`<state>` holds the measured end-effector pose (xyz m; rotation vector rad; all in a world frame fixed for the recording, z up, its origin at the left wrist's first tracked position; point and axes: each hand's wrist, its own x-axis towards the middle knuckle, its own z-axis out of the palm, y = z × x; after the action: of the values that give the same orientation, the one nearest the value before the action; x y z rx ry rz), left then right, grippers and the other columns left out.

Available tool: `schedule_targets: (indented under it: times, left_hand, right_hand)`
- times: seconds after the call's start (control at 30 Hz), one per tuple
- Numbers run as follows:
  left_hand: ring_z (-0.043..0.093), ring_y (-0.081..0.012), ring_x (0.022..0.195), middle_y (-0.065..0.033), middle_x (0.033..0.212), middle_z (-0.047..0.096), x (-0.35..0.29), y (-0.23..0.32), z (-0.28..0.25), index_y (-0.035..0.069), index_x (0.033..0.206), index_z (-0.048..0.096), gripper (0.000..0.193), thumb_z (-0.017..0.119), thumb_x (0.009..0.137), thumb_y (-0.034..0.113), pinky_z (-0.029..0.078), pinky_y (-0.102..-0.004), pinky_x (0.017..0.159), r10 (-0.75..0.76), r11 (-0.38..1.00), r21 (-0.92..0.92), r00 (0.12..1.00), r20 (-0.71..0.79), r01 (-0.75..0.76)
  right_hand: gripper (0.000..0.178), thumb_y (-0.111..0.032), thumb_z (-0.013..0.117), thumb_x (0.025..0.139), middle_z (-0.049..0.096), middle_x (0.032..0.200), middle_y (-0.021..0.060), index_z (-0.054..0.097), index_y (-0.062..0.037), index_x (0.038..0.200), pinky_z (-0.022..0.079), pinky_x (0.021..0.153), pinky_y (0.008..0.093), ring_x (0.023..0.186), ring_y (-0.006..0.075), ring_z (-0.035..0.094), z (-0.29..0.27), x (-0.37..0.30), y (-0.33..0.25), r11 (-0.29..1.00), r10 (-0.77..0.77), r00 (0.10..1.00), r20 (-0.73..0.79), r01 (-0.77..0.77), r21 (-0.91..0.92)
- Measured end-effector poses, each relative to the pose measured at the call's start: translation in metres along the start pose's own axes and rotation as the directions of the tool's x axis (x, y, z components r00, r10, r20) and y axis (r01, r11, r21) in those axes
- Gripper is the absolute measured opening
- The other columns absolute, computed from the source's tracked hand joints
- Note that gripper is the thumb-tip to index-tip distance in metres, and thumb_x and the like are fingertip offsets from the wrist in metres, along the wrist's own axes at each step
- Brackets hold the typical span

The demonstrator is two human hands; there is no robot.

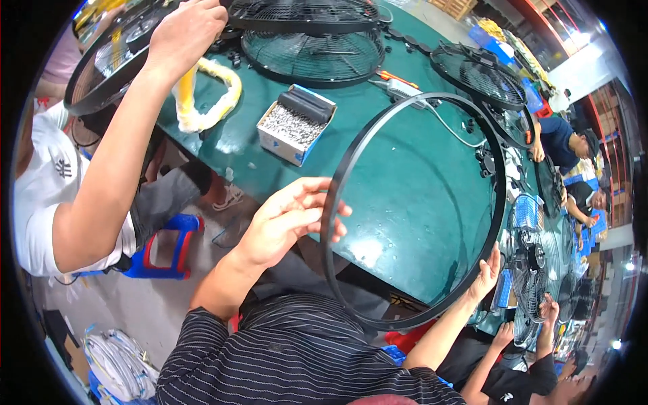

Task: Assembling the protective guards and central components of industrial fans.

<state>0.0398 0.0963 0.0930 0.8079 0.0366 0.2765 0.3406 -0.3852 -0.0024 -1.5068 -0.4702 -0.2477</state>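
A large black fan guard ring (503, 182) stands tilted up in front of me, its middle open to the table. On its left side, my left hand (287, 219) is curled about the rim, with fingertips showing inside the ring. Low on the right, my right hand (484, 275) grips the rim between thumb and fingers; part of that hand is hidden behind it. Beyond the ring sits an open carton (283, 143) full of small metal screws, with a black block-like piece (307, 104) lying across its top.
The green table (229, 162) carries wire fan guards (314, 57), another fan guard (479, 71), a yellow wrapped loop (233, 88) and a white-orange power tool (398, 86). A co-worker's arm (125, 162) reaches in at left, near a blue stool (162, 256). Other people work at right.
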Motion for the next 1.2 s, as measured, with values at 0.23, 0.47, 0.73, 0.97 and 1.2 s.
schedule_targets:
  times: [0.23, 0.47, 0.73, 0.97, 1.2]
  left_hand:
    - [0.072, -0.0256, 0.093, -0.0188, 0.117, 0.069, 0.01, 0.013, -0.014, -0.003, 0.138, 0.051, 0.041, 0.05, 0.11, 0.027, 0.061, -0.0387, 0.079, -0.068, 0.998, 0.007, 0.996, 0.055, 0.068]
    - [0.058, -0.0111, 0.063, -0.0068, 0.089, 0.063, 0.042, 0.038, -0.022, -0.005, 0.141, 0.053, 0.05, 0.058, 0.108, 0.033, 0.049, -0.0232, 0.053, -0.038, 0.982, 0.183, 0.999, -0.03, 0.043]
    - [0.03, -0.004, 0.048, 0.0041, 0.068, 0.034, 0.031, 0.037, -0.042, -0.006, 0.14, 0.052, 0.046, 0.052, 0.112, 0.03, 0.025, -0.0219, 0.043, 0.031, 0.992, 0.126, 1.0, -0.004, -0.03]
    - [0.029, -0.0048, 0.047, 0.006, 0.066, 0.033, 0.023, 0.032, -0.065, 0.006, 0.12, 0.058, 0.039, 0.045, 0.114, 0.042, 0.026, -0.0224, 0.044, -0.043, 0.999, -0.012, 0.999, 0.029, 0.043]
    - [0.024, -0.0058, 0.041, 0.006, 0.059, 0.028, 0.024, 0.027, -0.084, 0.012, 0.1, 0.054, 0.048, 0.041, 0.112, 0.056, 0.023, -0.0222, 0.039, -0.071, 0.991, 0.113, 0.996, 0.053, 0.065]
  right_hand:
    - [0.065, 0.013, 0.055, 0.08, 0.052, 0.156, 0.0248, 0.059, 0.0027, 0.145, 0.027, 0.128, 0.0419, 0.152, 0.0332, 0.043, 0.017, -0.003, -0.015, 0.999, 0.024, 1.0, -0.002, -0.023, 0.043]
    - [0.053, 0.009, 0.07, 0.08, 0.054, 0.151, 0.0309, 0.067, 0.0, 0.132, 0.028, 0.128, 0.0475, 0.148, 0.0373, 0.047, 0.053, 0.013, -0.07, 0.983, -0.146, 0.986, 0.081, 0.136, 0.12]
    - [0.046, 0.011, 0.07, 0.08, 0.058, 0.147, 0.0305, 0.07, -0.0009, 0.124, 0.035, 0.124, 0.0463, 0.144, 0.0377, 0.052, 0.084, -0.007, -0.127, 0.974, -0.145, 0.989, -0.007, 0.144, 0.173]
    - [0.043, 0.004, 0.074, 0.086, 0.056, 0.149, 0.0296, 0.067, -0.0014, 0.128, 0.032, 0.125, 0.0494, 0.146, 0.0403, 0.049, 0.102, -0.009, -0.149, 0.948, -0.228, 0.973, 0.047, 0.21, 0.238]
    - [0.054, -0.021, 0.06, 0.106, 0.067, 0.125, 0.0242, 0.045, 0.0013, 0.152, 0.064, 0.076, 0.0367, 0.088, 0.0243, 0.076, 0.117, -0.033, -0.136, 0.9, 0.287, 0.938, 0.195, -0.334, 0.282]
